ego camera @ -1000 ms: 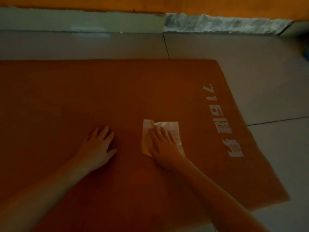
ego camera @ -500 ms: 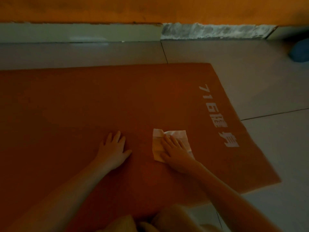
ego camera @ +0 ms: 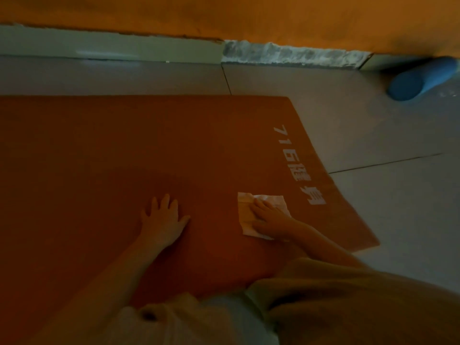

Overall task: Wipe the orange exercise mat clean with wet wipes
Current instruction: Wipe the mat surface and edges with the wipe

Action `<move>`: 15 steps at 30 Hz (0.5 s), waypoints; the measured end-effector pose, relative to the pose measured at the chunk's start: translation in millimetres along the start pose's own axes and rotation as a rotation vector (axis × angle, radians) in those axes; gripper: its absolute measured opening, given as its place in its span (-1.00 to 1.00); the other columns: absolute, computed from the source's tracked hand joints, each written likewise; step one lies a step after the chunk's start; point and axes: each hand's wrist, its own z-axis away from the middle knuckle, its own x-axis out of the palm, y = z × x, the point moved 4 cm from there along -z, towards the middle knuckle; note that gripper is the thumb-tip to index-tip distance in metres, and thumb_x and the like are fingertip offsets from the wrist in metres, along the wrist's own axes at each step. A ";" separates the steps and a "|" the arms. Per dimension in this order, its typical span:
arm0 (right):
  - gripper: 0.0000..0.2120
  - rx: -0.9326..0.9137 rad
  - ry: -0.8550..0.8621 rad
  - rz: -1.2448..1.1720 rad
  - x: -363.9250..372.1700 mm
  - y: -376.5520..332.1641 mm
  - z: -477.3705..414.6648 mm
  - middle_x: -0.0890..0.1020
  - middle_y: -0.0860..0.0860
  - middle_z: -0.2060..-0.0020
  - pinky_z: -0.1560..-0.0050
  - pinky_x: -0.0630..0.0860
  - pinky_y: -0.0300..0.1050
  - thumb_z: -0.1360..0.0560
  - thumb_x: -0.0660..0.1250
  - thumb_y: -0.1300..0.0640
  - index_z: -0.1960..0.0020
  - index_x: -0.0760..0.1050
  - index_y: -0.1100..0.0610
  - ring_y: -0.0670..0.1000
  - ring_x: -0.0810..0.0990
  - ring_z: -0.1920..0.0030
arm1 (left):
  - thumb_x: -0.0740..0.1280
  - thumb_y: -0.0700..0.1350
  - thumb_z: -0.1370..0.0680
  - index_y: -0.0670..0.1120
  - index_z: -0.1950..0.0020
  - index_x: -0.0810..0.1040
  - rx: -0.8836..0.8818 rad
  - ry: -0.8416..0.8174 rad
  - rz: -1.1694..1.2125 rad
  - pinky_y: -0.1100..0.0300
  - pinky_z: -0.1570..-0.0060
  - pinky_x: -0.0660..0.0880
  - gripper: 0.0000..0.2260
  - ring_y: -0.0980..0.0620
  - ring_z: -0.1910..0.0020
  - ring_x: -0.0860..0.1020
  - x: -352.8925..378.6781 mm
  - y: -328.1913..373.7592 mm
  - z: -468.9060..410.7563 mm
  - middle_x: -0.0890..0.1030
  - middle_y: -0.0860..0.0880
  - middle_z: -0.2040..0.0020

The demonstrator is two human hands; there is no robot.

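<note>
Orange exercise mat (ego camera: 99,158): flat on tiled floor (ego camera: 373,195) | Wet wipe (ego camera: 273,201): on mat near white lettering (ego camera: 298,165), pressed under right hand (ego camera: 270,220), fingers straight | Left hand (ego camera: 163,220): flat on mat beside wipe, fingers spread, released, grasping nothing

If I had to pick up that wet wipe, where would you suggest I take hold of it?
Probably pinch the far-left corner of the wet wipe from above: it lies flat on the orange mat, and the right hand presses its middle, leaving that corner bare.

A blue roll (ego camera: 420,79), perhaps foam, lies on the grey tiled floor (ego camera: 373,125).
</note>
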 end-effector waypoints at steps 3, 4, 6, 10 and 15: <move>-0.43 -0.017 0.068 -0.022 5.4 6.9 -3.2 -0.19 0.06 -0.56 -0.48 -0.21 0.07 -0.67 -0.04 -0.05 -0.57 -0.17 0.08 0.07 -0.23 -0.54 | 0.03 0.24 -0.62 -0.09 -0.57 0.06 -0.053 0.041 0.016 -0.29 -0.46 -0.04 -0.38 -0.23 -0.54 -0.12 2.5 8.0 -3.2 -0.11 -0.11 -0.58; -0.44 -0.026 0.089 -0.048 8.1 6.5 -1.4 -0.19 0.05 -0.56 -0.48 -0.23 0.07 -0.67 -0.04 -0.04 -0.57 -0.17 0.08 0.07 -0.24 -0.54 | 0.04 0.24 -0.62 -0.12 -0.55 0.09 -0.074 0.059 0.027 -0.29 -0.46 -0.04 -0.38 -0.25 -0.54 -0.11 2.7 12.0 -4.0 -0.09 -0.13 -0.58; -0.44 -0.064 0.098 -0.073 15.3 4.6 7.6 -0.20 0.03 -0.55 -0.48 -0.27 0.06 -0.67 -0.03 -0.02 -0.57 -0.18 0.07 0.05 -0.26 -0.53 | 0.05 0.24 -0.62 -0.15 -0.54 0.11 -0.121 0.106 0.060 -0.29 -0.46 -0.06 -0.36 -0.27 -0.53 -0.11 3.0 21.1 -5.9 -0.08 -0.16 -0.58; -0.41 -0.196 0.063 -0.036 30.8 18.5 39.5 -0.33 -0.12 -0.43 -0.40 -0.35 -0.09 -0.67 -0.02 -0.04 -0.56 -0.26 0.04 -0.08 -0.39 -0.42 | -0.02 0.24 -0.63 -0.09 -0.59 -0.04 -0.060 0.203 0.019 -0.24 -0.48 -0.10 -0.37 -0.17 -0.55 -0.17 0.8 47.1 -18.6 -0.17 -0.09 -0.58; -0.33 -0.011 0.104 -0.088 31.0 82.6 36.5 -0.35 -0.05 -0.46 -0.37 -0.39 -0.10 -0.53 -0.22 -0.30 -0.47 -0.39 0.01 -0.06 -0.36 -0.46 | -0.07 0.23 -0.63 -0.05 -0.59 -0.06 0.001 0.176 -0.042 -0.24 -0.48 -0.09 -0.39 -0.13 -0.55 -0.16 10.5 70.7 -31.1 -0.15 -0.05 -0.59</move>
